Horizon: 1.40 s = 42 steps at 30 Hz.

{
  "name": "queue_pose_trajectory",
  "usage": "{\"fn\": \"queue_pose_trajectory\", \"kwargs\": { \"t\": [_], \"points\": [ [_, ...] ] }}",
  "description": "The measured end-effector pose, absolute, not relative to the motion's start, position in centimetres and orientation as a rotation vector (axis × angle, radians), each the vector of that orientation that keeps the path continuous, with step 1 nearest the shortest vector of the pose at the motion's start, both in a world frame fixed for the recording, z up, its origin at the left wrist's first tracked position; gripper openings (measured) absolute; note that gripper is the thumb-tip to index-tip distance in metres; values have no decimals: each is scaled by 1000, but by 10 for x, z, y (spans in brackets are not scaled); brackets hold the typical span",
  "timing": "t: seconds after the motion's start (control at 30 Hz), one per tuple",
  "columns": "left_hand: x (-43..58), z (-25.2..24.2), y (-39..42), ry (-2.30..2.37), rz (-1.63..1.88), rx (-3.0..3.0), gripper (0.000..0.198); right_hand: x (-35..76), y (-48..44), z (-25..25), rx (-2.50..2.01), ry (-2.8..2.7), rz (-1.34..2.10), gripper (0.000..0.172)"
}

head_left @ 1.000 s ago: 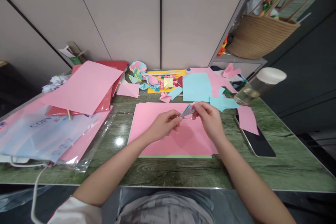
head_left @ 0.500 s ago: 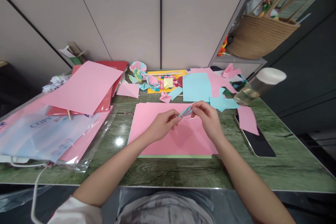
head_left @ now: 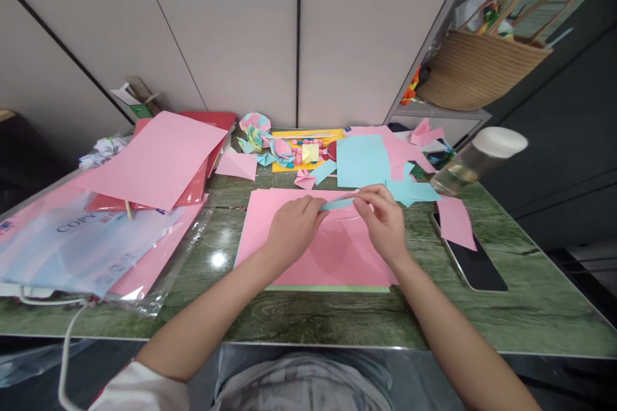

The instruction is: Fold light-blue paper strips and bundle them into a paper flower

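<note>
A narrow blue paper strip (head_left: 337, 204) stretches between my two hands, above a stack of pink paper sheets (head_left: 332, 257). The left end of the strip is pinched by my left hand (head_left: 299, 221), whose back faces up and hides its fingertips. At the other end, my right hand (head_left: 380, 215) is closed on it between thumb and fingers. Beyond my hands lie a small folded pink paper piece (head_left: 304, 178) and a small blue paper piece (head_left: 324, 171). Green paper shows beneath the front edge of the pink stack.
To the right are a phone (head_left: 477, 263) partly under a pink paper piece (head_left: 457, 223), and a bottle with a white lid (head_left: 499, 141). At left lie a plastic paper package (head_left: 81, 237) and a pink sheet (head_left: 159, 157). Paper flowers (head_left: 255, 122) and blue sheets (head_left: 362, 160) are at the back.
The blue strip has gone from slanting upward to nearly level, lying closer to the pink stack. My left hand has turned over it, back upward. My right hand stays near its place.
</note>
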<state>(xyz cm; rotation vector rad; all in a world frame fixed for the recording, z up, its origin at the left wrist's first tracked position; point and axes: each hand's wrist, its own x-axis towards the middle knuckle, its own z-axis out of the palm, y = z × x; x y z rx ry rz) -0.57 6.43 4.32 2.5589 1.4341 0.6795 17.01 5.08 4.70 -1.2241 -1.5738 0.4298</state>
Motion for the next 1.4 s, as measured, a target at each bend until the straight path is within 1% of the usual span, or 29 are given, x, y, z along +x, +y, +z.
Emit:
{"fn": "queue_pose_trajectory", "kwargs": {
  "t": [0.33,0.53,0.6,0.7,0.77,0.83,0.97,1.17,1.3,1.4],
  "points": [
    [-11,39,64,1314,903,2610,37,167,45,48,-1097,-1516,353,11],
    [-19,35,65,1291,990,2679,26,169,40,55,-1001,-1580,396,13],
    [-21,34,67,1223,1093,2751,23,170,39,58,-1005,-1597,426,15],
    [-22,35,69,1086,1373,2871,19,172,39,58,-1011,-1598,434,16],
    [-21,36,71,1000,1549,2921,20,173,40,58,-997,-1607,442,17],
    [-21,37,72,937,1636,2941,23,174,41,57,-987,-1623,453,17],
    [-21,37,72,882,1605,2956,26,175,41,55,-976,-1650,450,15],
    [-22,36,73,879,1583,2950,23,175,39,53,-951,-1653,475,16],
    [-21,36,73,883,1603,2947,24,176,39,54,-938,-1671,417,17],
    [-22,36,72,840,1605,2949,24,176,40,54,-941,-1663,453,18]
  ]
}}
